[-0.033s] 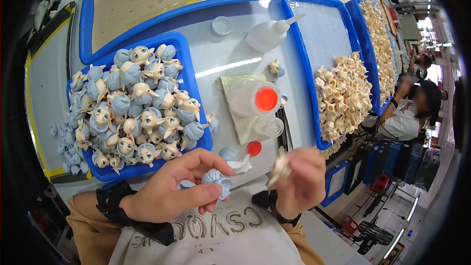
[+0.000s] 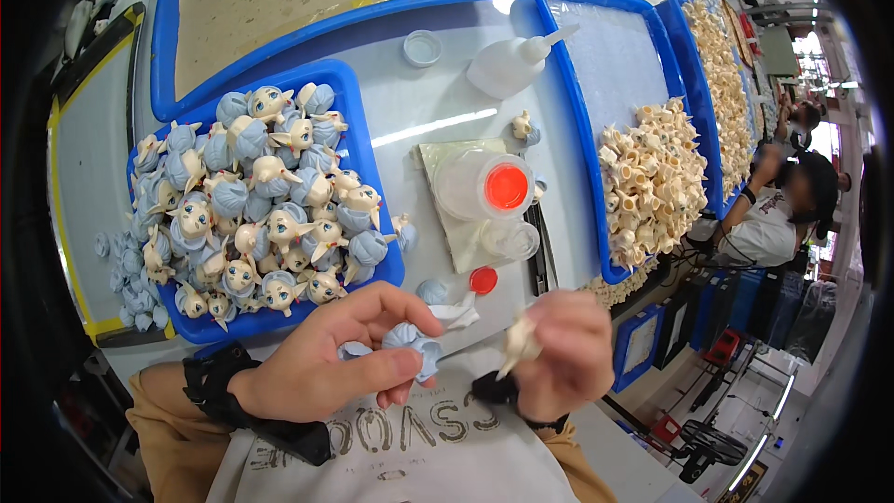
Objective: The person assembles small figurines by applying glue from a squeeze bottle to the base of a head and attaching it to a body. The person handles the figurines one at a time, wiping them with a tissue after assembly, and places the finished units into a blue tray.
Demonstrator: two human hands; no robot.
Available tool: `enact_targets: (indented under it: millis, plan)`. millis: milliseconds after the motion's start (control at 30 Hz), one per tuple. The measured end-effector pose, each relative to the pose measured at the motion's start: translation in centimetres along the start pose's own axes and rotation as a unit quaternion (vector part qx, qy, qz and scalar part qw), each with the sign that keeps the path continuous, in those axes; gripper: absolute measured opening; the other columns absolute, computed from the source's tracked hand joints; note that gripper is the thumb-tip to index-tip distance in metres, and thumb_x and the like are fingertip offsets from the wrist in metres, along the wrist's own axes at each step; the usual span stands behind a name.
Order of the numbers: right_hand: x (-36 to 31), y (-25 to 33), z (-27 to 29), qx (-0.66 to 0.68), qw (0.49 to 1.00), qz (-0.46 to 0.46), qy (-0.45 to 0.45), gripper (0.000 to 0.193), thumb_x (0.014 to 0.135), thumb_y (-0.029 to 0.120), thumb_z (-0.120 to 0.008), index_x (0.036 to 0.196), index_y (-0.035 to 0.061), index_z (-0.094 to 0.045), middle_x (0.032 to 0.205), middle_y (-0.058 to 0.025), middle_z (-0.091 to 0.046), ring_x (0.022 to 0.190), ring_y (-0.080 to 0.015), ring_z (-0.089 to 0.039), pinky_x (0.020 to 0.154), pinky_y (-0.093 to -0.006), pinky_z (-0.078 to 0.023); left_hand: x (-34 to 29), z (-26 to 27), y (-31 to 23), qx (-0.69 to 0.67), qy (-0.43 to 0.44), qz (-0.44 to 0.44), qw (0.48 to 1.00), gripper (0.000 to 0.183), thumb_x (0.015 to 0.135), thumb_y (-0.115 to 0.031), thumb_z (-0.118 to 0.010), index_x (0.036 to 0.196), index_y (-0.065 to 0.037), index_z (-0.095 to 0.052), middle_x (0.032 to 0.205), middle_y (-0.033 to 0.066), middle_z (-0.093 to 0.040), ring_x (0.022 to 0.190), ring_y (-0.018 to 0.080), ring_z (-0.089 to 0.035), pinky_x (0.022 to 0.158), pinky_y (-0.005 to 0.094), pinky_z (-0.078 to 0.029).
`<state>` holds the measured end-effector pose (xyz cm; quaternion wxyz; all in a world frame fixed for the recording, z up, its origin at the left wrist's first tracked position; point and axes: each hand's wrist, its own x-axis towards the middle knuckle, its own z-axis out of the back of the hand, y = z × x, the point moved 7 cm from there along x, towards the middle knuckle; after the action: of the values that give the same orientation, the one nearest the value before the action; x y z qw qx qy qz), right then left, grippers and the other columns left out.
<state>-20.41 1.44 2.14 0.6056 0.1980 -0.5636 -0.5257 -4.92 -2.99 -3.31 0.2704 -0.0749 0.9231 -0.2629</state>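
Pale blue doll-hair pieces (image 2: 410,346) sit in my left hand (image 2: 345,345), thumb and fingers closed round them; a second blue bit (image 2: 354,350) shows deeper in the palm. To the right, my right hand (image 2: 568,354) pinches a cream doll-head piece (image 2: 520,345), apart from the blue ones and partly smeared by motion. Just beyond my hands on the table are a round blue hair piece (image 2: 431,292), a crumpled white tissue (image 2: 456,314) and a small red lid (image 2: 482,280). A blue tray (image 2: 391,251) heaped with blue-haired doll heads stands beyond my left hand.
A clear tub with a red centre (image 2: 456,177) and a small clear cup (image 2: 515,240) stand on a pad. Behind are a white squeeze bottle (image 2: 503,70) and a clear cap (image 2: 422,49). Cream parts (image 2: 652,186) fill a right-hand tray. A co-worker (image 2: 768,219) sits farther right.
My right hand has come slightly down and left, bringing the cream doll-head piece a little closer to my left hand. The left hand keeps its hold, almost unmoved.
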Motion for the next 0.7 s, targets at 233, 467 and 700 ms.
enact_targets:
  millis: [233, 467, 700]
  plan:
    - [0.2, 1.5, -2.8, 0.066, 0.996, 0.01, 0.052, 0.037, 0.057, 0.003, -0.076, 0.092, 0.0039, -0.064, 0.09, -0.0109, -0.062, 0.072, -0.021, -0.056, 0.061, -0.0294, -0.044, -0.4, -0.3, 0.2, -0.059, 0.033, 0.009, 0.998, 0.027, 0.091, -0.021, -0.051, 0.107, -0.002, -0.044, 0.083, 0.0067, -0.057, 0.066, 0.0067, -0.053, 0.059, 0.0196, -0.044]
    - [0.3, 1.9, -3.6, -0.046, 0.991, 0.045, 0.115, 0.042, 0.056, 0.007, -0.077, 0.096, 0.0047, -0.066, 0.089, -0.007, -0.062, 0.072, -0.0193, -0.055, 0.06, -0.0284, -0.043, -0.3, 0.2, 0.5, -0.013, -0.01, -0.001, 1.0, 0.027, 0.091, -0.025, -0.051, 0.104, -0.002, -0.043, 0.081, 0.006, -0.057, 0.066, 0.0066, -0.054, 0.057, 0.0196, -0.044]
    - [1.1, 2.7, -4.4, -0.053, 0.987, 0.02, 0.154, 0.045, 0.059, 0.013, -0.079, 0.099, 0.0012, -0.064, 0.092, -0.0094, -0.061, 0.072, -0.0207, -0.057, 0.061, -0.0293, -0.045, -0.6, 0.4, 0.5, -0.03, -0.024, -0.011, 0.999, 0.026, 0.09, -0.022, -0.054, 0.103, -0.006, -0.038, 0.084, 0.0051, -0.055, 0.066, 0.006, -0.054, 0.057, 0.0188, -0.044]
